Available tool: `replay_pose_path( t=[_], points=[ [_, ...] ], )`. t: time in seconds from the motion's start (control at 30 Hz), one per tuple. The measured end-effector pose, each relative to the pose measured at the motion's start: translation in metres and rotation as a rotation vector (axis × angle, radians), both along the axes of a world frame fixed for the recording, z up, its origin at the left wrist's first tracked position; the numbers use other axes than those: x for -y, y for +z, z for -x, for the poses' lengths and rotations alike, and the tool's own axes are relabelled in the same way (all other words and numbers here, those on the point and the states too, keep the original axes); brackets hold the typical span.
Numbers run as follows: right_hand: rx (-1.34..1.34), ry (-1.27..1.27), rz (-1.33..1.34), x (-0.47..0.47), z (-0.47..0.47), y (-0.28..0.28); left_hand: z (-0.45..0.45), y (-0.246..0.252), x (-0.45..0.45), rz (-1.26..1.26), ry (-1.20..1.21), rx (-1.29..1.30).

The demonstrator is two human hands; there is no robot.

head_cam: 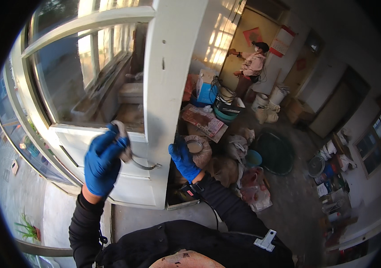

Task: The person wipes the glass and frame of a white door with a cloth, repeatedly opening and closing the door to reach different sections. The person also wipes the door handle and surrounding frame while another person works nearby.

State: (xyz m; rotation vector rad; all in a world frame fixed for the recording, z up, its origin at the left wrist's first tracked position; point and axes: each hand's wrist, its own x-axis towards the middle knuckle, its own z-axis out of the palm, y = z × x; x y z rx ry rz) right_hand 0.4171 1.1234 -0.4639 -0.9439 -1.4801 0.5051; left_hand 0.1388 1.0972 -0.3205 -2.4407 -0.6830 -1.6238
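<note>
Before me is a white wooden door (173, 67) with glass panes and a curved metal handle (145, 166). My left hand (101, 164), in a blue glove, is closed on a greyish cloth (125, 142), which lies beside the handle's left end and below the glass pane (89, 80). My right hand (184, 159), also blue-gloved, is at the door's free edge; its fingertips point up along the edge and its thumb side faces the door. Whether the right fingers press on the far face is hidden.
Beyond the door, bags (237, 147), a blue box (207, 88), a dark green tub (273, 151) and cardboard (205, 122) crowd the floor. Another person (252, 65) stands at a yellowish door (244, 40). A potted plant (29, 227) is at lower left.
</note>
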Motion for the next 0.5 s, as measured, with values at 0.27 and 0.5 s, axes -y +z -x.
replay_pose_path(
  t=[0.27,0.5],
  points=[
    [-0.284,0.418,0.219,0.047,-0.094,0.019,-0.155,-0.036,0.028,0.319,-0.449,-0.145],
    [-1.296,0.965,0.664,0.073,-0.165,-0.018,-0.26,-0.1,0.027,0.972,-0.666,0.212]
  ],
)
